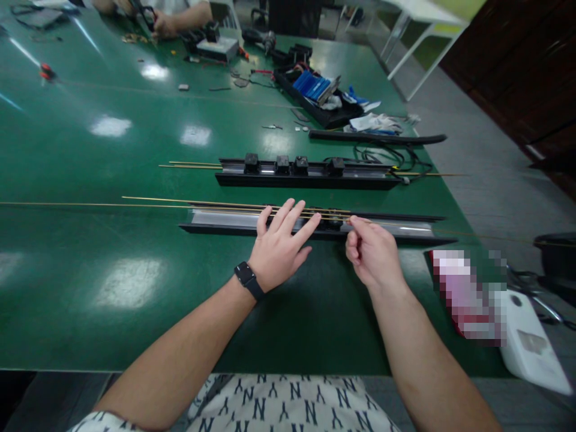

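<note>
A long black channel (211,229) with a pale inner floor lies crosswise in front of me. Several thin brass rods (155,200) run along it and stick out past its left end. My left hand (279,249), a dark watch on its wrist, lies across the rods and channel with its fingers spread. At the right, my right hand (374,249) pinches the end of a thin brass rod between thumb and forefinger, its other fingers curled in. Between the hands a small black block (333,220) shows inside the channel; my left hand hides part of the inside.
Behind lies a second black channel (306,180) with several black blocks, rods and a black cable (411,159). Farther back are a black tray (333,114) and white gloves (375,123). A white device (531,345) sits at the right edge. Another person's hand (166,24) works across the table.
</note>
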The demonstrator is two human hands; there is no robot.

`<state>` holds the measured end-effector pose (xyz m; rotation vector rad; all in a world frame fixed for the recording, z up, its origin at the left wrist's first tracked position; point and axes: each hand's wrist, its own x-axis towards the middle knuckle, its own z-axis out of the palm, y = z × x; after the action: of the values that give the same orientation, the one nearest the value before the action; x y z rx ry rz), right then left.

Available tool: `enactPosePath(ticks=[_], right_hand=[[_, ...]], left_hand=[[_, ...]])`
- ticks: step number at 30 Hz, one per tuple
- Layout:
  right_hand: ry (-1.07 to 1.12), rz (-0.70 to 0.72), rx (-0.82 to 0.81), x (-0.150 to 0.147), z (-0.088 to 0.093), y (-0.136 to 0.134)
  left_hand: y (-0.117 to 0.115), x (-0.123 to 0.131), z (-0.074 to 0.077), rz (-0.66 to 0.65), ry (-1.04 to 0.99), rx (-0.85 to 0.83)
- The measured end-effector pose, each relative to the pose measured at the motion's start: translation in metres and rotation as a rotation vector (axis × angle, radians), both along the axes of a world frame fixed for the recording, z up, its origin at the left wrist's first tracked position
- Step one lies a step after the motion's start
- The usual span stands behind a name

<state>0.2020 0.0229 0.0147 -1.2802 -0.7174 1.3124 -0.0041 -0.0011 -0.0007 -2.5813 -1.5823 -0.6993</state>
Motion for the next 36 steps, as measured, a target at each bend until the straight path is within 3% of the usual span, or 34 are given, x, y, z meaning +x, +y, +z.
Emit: enactPosePath(ticks=[36], right_hand=[[0.028,0.02,-0.01,-0.0035,0.0004,-0.0003]], left_hand=[[-0.0003,0.0001,0.001,-0.003,0.003,-0.005]])
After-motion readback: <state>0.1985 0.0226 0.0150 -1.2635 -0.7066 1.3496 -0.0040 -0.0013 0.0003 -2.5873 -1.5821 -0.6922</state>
